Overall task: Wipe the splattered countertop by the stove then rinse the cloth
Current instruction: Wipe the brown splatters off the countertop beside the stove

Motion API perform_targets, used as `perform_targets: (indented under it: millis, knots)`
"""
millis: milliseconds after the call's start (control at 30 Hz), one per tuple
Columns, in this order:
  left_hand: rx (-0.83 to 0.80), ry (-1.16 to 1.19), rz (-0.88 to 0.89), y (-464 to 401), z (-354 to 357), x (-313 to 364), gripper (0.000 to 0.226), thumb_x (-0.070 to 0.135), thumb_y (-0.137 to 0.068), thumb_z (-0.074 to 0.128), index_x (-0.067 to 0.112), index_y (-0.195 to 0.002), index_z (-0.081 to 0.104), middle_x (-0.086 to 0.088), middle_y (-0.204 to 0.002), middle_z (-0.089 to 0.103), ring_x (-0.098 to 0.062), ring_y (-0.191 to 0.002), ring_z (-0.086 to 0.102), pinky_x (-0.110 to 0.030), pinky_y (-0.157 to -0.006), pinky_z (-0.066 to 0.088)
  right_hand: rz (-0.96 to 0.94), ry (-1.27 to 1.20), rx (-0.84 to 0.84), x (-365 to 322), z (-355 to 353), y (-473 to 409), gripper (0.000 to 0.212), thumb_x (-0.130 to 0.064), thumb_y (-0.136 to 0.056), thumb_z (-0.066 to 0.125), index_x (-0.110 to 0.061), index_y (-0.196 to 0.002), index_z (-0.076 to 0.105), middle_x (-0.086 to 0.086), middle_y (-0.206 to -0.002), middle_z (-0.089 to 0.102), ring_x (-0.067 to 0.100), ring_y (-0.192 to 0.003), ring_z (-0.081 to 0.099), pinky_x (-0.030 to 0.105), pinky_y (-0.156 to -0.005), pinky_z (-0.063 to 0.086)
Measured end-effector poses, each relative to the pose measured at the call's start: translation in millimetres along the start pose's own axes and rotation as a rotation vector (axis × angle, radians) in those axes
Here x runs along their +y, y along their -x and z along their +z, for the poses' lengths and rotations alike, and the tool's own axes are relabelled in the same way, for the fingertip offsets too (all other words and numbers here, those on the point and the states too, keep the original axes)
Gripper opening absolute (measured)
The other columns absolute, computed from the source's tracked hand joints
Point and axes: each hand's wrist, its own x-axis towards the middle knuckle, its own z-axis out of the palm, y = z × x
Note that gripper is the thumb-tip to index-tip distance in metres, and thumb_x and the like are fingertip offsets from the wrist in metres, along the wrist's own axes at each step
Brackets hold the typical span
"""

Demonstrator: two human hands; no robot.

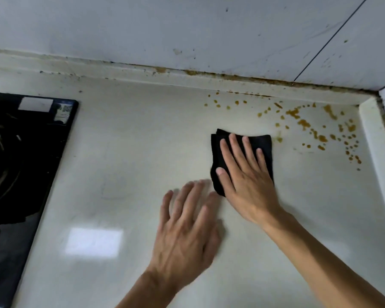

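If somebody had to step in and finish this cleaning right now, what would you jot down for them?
Right hand: flat, fingers straight, pressing the black cloth on the countertop.
Left hand: open, holding nothing, blurred just beside the cloth.
Stove: at the far left.
Done: the counter between the stove and the cloth looks free of spots.
Left: the brown splatter beyond and right of the cloth toward the corner, plus grime along the wall seam. Then rinse the cloth; no sink is in view.

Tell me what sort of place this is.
Most likely a home kitchen: a black glass gas stove set into a pale countertop, tiled wall behind, brown splatters near the corner, and the right hand pressing a black cloth.
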Motion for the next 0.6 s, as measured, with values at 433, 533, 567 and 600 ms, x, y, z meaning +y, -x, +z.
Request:
perform_targets:
  millis: [433,533,567,600]
  knots:
    - [-0.019,-0.029,-0.12,-35,9,-45,0.051,0.039,-0.099,0.053,0.016,-0.144,0.055,-0.01,-0.162,0.045,-0.036,-0.156,0.036,-0.054,-0.126,0.024,0.16,-0.074,0.087,16,-19,-107,0.065,-0.052,-0.112,0.025,-0.028,-0.17,0.009,-0.002,-0.178,0.0,0.019,-0.164,0.001,0.046,-0.133,0.001]
    - [-0.03,-0.039,-0.131,-36,7,-41,0.051,0.038,-0.098,0.052,0.013,-0.143,0.057,-0.013,-0.161,0.047,-0.039,-0.154,0.039,-0.057,-0.125,0.027,0.305,-0.072,0.119,15,-13,-72,0.065,-0.051,-0.111,0.02,-0.024,-0.17,0.01,0.002,-0.178,-0.001,0.024,-0.165,0.001,0.05,-0.133,0.003]
    - [-0.034,-0.043,-0.132,-37,7,-40,0.052,0.038,-0.098,0.052,0.012,-0.143,0.057,-0.014,-0.161,0.047,-0.04,-0.154,0.039,-0.059,-0.124,0.028,0.289,-0.049,0.133,6,-9,-62,0.065,-0.05,-0.111,0.019,-0.023,-0.17,0.011,0.001,-0.178,0.003,0.025,-0.164,0.002,0.05,-0.132,0.004]
    - [-0.037,-0.044,-0.133,-37,7,-40,0.052,0.038,-0.098,0.052,0.012,-0.143,0.057,-0.014,-0.161,0.047,-0.04,-0.154,0.039,-0.06,-0.124,0.029,0.248,-0.037,0.138,-3,-7,-56,0.065,-0.05,-0.11,0.02,-0.023,-0.169,0.014,-0.001,-0.178,0.007,0.026,-0.164,0.004,0.051,-0.132,0.005]
